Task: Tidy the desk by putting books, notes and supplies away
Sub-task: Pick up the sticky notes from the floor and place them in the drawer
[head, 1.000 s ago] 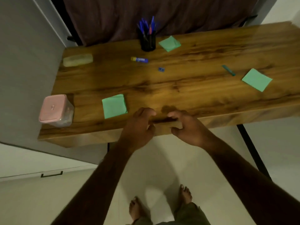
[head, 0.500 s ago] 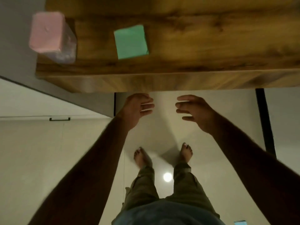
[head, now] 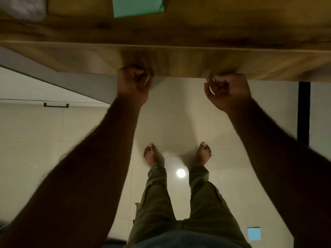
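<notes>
We find left hand (head: 133,86) and right hand (head: 228,91) curled round the lower front edge of the desk (head: 179,59); the note (head: 138,6) lies on the desk top beyond, nearer the left hand

Fingers of the left hand (head: 133,85) and right hand (head: 227,90) curl under the desk (head: 179,59) edge, and what they clutch is hidden. Above the left hand's grip, the green sticky note (head: 138,6) runs off-frame. Further left, a blurred container (head: 23,8), also cropped.
</notes>
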{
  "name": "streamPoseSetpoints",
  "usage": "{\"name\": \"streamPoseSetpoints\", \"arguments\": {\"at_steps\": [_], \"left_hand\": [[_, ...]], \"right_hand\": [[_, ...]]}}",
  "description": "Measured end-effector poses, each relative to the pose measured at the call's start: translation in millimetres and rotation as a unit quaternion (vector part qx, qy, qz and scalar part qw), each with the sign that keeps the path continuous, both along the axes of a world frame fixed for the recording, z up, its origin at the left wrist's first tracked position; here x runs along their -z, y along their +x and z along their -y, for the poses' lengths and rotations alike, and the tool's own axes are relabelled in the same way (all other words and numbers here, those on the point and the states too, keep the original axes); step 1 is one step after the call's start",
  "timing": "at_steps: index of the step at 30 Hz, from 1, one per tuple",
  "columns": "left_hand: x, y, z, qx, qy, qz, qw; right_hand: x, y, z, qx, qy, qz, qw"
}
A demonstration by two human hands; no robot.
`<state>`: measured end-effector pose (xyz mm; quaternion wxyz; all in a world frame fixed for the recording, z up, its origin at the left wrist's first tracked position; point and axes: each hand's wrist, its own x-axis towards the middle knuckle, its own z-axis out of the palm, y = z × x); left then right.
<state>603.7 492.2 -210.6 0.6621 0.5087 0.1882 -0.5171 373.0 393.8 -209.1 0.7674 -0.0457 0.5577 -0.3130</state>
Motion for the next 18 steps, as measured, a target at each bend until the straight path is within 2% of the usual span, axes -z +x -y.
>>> {"name": "streamPoseSetpoints", "arguments": {"at_steps": [3, 6, 18], "left_hand": [[0, -1, 3, -0.021, 0.014, -0.016, 1.0], [1, 1, 1, -0.002, 0.023, -0.003, 1.0], [15, -24, -81, 0.042, 0.027, -0.007, 0.999]], "right_hand": [[4, 1, 2, 0.036, 0.002, 0.025, 0.999], [6, 2, 1, 0.051, 0.004, 0.027, 0.998], [11, -38, -75, -0.015, -0.009, -0.023, 1.0]]}}
